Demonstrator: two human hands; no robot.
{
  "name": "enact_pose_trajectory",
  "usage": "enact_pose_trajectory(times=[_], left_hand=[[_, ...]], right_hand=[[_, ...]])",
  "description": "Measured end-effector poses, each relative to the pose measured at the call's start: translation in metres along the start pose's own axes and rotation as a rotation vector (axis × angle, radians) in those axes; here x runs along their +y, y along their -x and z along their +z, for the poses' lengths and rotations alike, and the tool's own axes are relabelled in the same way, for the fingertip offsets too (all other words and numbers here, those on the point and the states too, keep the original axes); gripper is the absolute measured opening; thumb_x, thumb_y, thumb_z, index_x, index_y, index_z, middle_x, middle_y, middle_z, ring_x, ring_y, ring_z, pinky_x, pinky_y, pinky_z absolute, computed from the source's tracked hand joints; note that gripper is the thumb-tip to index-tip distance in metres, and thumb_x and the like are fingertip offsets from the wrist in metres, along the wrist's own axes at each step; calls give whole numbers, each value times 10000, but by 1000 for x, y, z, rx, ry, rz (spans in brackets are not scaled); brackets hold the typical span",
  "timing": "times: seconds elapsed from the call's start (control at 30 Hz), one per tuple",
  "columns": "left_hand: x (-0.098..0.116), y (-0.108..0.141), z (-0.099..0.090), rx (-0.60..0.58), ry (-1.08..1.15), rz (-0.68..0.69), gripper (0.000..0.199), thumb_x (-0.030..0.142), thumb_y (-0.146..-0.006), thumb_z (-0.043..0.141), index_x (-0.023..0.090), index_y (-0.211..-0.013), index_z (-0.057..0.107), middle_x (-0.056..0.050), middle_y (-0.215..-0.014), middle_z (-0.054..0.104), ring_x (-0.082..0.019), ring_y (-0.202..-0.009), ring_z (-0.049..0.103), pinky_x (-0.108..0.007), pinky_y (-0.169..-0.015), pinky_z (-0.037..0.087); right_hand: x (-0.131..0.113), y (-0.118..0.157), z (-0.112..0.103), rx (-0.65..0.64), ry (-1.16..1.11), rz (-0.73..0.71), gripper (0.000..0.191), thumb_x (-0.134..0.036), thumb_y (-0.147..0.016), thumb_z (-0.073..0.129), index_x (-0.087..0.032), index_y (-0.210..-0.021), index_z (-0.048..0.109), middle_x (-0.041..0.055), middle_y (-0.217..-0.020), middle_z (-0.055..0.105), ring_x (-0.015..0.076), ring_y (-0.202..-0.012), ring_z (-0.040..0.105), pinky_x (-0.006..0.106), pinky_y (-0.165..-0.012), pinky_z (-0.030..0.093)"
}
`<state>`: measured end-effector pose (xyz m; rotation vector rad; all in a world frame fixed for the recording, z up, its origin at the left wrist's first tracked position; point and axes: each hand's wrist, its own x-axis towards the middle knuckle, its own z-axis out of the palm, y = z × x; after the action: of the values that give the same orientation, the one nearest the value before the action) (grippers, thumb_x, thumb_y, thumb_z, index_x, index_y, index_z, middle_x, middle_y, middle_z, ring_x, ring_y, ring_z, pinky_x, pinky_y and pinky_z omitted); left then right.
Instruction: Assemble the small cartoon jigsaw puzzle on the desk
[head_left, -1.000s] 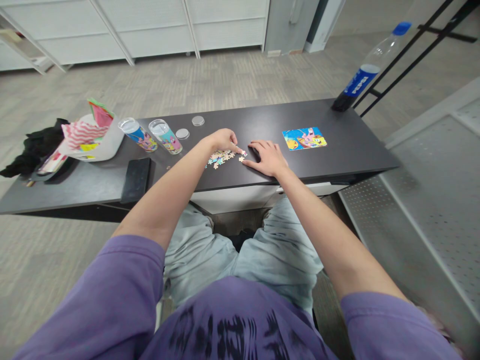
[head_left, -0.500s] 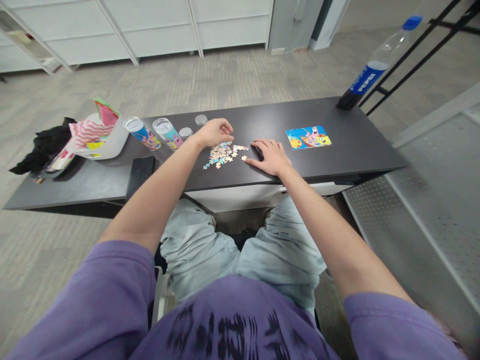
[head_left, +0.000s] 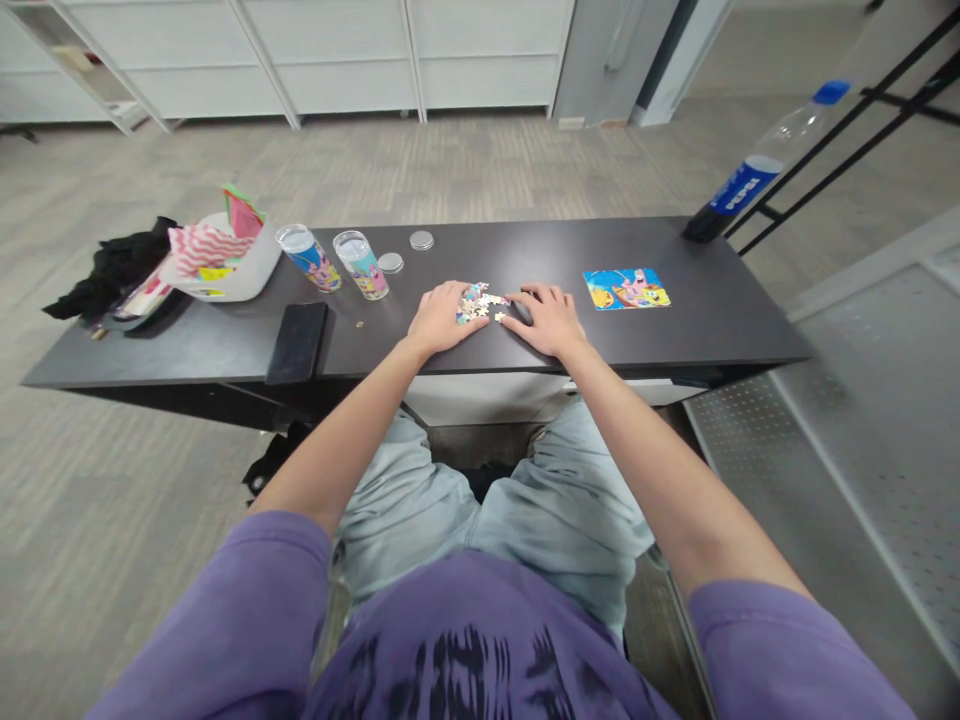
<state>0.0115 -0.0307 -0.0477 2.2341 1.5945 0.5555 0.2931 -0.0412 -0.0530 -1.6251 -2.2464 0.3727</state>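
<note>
A small pile of jigsaw puzzle pieces (head_left: 474,308) lies on the dark table between my two hands. My left hand (head_left: 441,318) rests at the pile's left side, its fingers stretched out and thumb pointing right, covering some pieces. My right hand (head_left: 550,318) lies on the tabletop just right of the pile, fingers spread and curved, the thumb near a loose puzzle piece (head_left: 500,317). Further right is a cartoon picture card (head_left: 627,289). One stray puzzle piece (head_left: 360,324) sits left of my left hand.
Two cartoon-printed tubes (head_left: 309,258) stand at the left, with silver lids (head_left: 421,240) behind. A black phone (head_left: 297,342) lies by the front edge. A white basket (head_left: 251,275) holds striped cloth. At the back right corner stands a Pepsi bottle (head_left: 742,185).
My left hand has come down from above the pile to its left side, and the pieces are gathered closer together. My right hand stays nearly in place. The view has shifted slightly.
</note>
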Motion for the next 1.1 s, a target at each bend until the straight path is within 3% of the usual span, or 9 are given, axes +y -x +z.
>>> enact_pose_trajectory(times=[0.1, 0.2, 0.37, 0.57, 0.67, 0.77, 0.87, 0.93, 1.1], left_hand=[[7, -12, 3, 21, 20, 23, 496, 466, -1171, 835, 259, -1620, 800, -171, -1724, 795, -439, -1666, 702, -649, -1479, 515], [6, -19, 4, 34, 49, 40, 361, 402, -1168, 865, 256, -1497, 844, -156, -1623, 836, -412, -1582, 740, -670, -1430, 555], [1, -29, 7, 89, 116, 74, 359, 462, -1192, 904, 224, -1452, 837, -147, -1593, 819, -378, -1543, 742, -652, -1381, 606], [1, -37, 11, 141, 195, 98, 370, 546, -1238, 863, 247, -1456, 845, -149, -1605, 811, -352, -1478, 771, -615, -1317, 671], [-6, -31, 10, 168, 202, 76, 439, 577, -1238, 840, 257, -1537, 825, -165, -1695, 779, -371, -1563, 737, -644, -1382, 623], [-18, -16, 6, 160, 179, 37, 660, 682, -1138, 889, 269, -1642, 786, -186, -1772, 749, -430, -1670, 681, -724, -1477, 519], [-29, 0, 2, 117, 153, 8, 920, 843, -974, 906, 318, -1718, 770, -187, -1845, 721, -507, -1777, 610, -745, -1554, 429], [-32, 7, 1, 85, 137, 5, 1026, 916, -912, 863, 340, -1755, 763, -165, -1912, 686, -536, -1871, 514, -743, -1601, 357], [-29, 11, 1, 38, 105, 12, 962, 907, -1014, 642, 375, -1809, 750, -98, -1991, 630, -500, -1957, 403, -774, -1643, 235]], right_hand=[[-11, -7, 6, 31, -15, 20, 534, -670, -1211, 691, -386, -1610, 903, 175, -1792, 770, 573, -1661, 637, 820, -1426, 494], [-19, -17, 10, 51, -48, 40, 379, -569, -1197, 738, -390, -1477, 920, 173, -1706, 812, 551, -1634, 682, 787, -1410, 533], [-23, -30, 10, 70, -115, 85, 221, -522, -1179, 778, -387, -1272, 926, 162, -1626, 867, 525, -1578, 753, 766, -1364, 568], [-23, -33, 7, 57, -188, 75, 131, -451, -1165, 769, -420, -1143, 894, 69, -1476, 938, 403, -1330, 884, 651, -1323, 624], [-22, -30, 7, 67, -198, 90, 164, -433, -1159, 757, -430, -1243, 899, 63, -1495, 934, 380, -1293, 897, 604, -1315, 646], [-21, -25, 9, 103, -169, 126, 245, -503, -1146, 795, -403, -1334, 916, 133, -1625, 868, 429, -1430, 863, 657, -1378, 606], [-20, -19, 8, 116, -139, 137, 277, -579, -1129, 829, -392, -1295, 947, 171, -1634, 848, 479, -1577, 796, 723, -1405, 577], [-19, -18, 7, 100, -135, 134, 269, -598, -1142, 802, -411, -1244, 967, 148, -1598, 877, 478, -1534, 822, 741, -1389, 587], [-15, -25, 3, 51, -150, 146, 386, -691, -1182, 697, -455, -1184, 1003, 94, -1557, 929, 474, -1375, 894, 786, -1388, 571]])
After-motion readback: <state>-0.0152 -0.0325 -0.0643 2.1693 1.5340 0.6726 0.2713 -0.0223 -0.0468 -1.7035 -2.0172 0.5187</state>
